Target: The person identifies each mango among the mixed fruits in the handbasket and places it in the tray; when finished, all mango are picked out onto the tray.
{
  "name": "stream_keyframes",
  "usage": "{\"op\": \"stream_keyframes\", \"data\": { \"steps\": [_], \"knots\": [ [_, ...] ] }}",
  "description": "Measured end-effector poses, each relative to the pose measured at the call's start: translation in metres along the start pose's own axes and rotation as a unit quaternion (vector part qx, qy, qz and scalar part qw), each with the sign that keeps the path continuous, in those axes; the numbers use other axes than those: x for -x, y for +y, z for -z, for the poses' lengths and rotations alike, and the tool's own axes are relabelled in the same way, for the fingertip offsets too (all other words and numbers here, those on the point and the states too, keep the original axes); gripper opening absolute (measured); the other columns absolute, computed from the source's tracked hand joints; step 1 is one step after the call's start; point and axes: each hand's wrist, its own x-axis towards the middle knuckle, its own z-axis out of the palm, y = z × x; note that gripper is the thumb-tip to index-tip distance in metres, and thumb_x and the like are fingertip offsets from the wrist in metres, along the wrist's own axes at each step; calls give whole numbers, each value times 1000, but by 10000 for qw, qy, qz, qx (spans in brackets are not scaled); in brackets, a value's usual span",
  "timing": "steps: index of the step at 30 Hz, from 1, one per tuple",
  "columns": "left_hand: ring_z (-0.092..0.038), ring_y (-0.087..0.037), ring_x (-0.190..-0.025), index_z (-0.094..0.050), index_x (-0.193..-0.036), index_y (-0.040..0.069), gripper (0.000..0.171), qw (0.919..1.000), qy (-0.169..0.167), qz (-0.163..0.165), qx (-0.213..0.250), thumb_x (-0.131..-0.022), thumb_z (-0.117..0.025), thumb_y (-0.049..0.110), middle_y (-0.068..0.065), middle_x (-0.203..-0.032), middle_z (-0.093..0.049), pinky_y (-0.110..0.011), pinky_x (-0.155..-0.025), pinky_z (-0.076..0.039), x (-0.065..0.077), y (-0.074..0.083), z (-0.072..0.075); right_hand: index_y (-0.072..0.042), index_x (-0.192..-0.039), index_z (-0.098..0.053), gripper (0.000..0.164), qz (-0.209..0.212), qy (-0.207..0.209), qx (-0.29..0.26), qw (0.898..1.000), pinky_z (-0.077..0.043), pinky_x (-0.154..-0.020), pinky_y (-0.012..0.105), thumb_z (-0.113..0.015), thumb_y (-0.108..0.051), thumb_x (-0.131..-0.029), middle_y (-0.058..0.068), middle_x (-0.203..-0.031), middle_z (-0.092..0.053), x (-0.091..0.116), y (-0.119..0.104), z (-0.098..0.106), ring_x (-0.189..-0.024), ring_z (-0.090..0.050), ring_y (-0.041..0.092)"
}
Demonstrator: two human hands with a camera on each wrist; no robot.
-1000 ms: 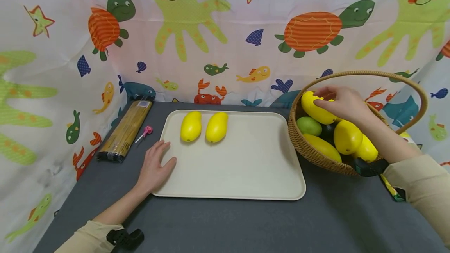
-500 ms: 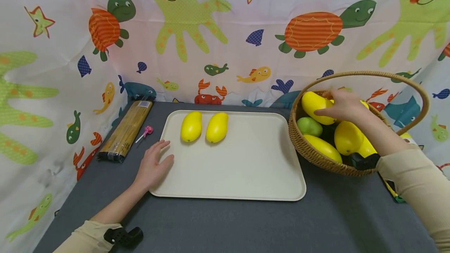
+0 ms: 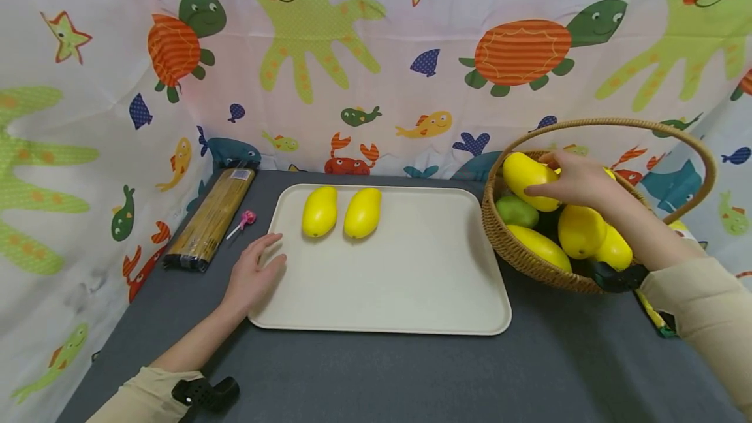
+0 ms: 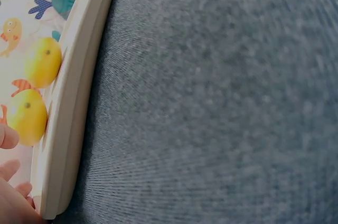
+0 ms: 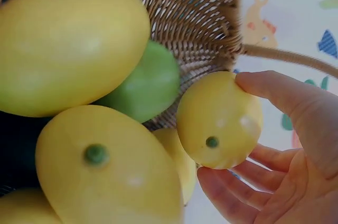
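My right hand [image 3: 578, 178] reaches over the wicker basket [image 3: 511, 260] and grips a yellow mango [image 3: 525, 172] at the back of the pile. In the right wrist view, the thumb lies on one side of this mango [image 5: 219, 121] and curled fingers are on the other. Beside it are a green fruit [image 3: 517, 212] and several yellow mangoes [image 3: 581, 232]; a dark fruit between them is mostly hidden. My left hand [image 3: 252, 276], fingers spread loosely, rests at the left edge of the cream tray [image 3: 411, 266]. Two yellow mangoes [image 3: 361, 213] lie side by side at the tray's upper left.
Left of the tray lie a long plastic-wrapped pack of thin brown sticks [image 3: 211, 217] and a pink lollipop [image 3: 247, 218]. The basket's handle [image 3: 617, 123] arches above my right hand. A yellow-green packet [image 3: 652, 312] is partly hidden behind the right forearm.
My right hand has gone from hovering over the mango to lowering its fingers behind it and gripping it. My left hand has slid slightly left along the tray's edge.
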Motion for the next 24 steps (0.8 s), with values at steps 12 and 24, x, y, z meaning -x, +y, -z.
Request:
{"op": "stream_keyframes", "data": {
  "steps": [12,24],
  "knots": [
    [-35,-30,-138,-51,-141,9,44,9978,36,453,483,-98,-57,18,-14,-147,-42,-47,-113,-28,1,3,3,-1,-143,-38,86,120,-133,-292,9994,-46,-85,59,-65,-58,-85,28,-139,-43,47,-20,5,-117,-47,46],
    [-34,-30,-138,-52,-139,10,44,9981,143,338,496,-96,-59,18,-13,-147,-42,-49,-113,-24,0,0,-2,-6,-149,-31,78,219,-772,-2310,9696,-50,-84,40,-64,-46,-91,19,-142,-40,63,-76,-24,-114,-52,32]
  ]
}}
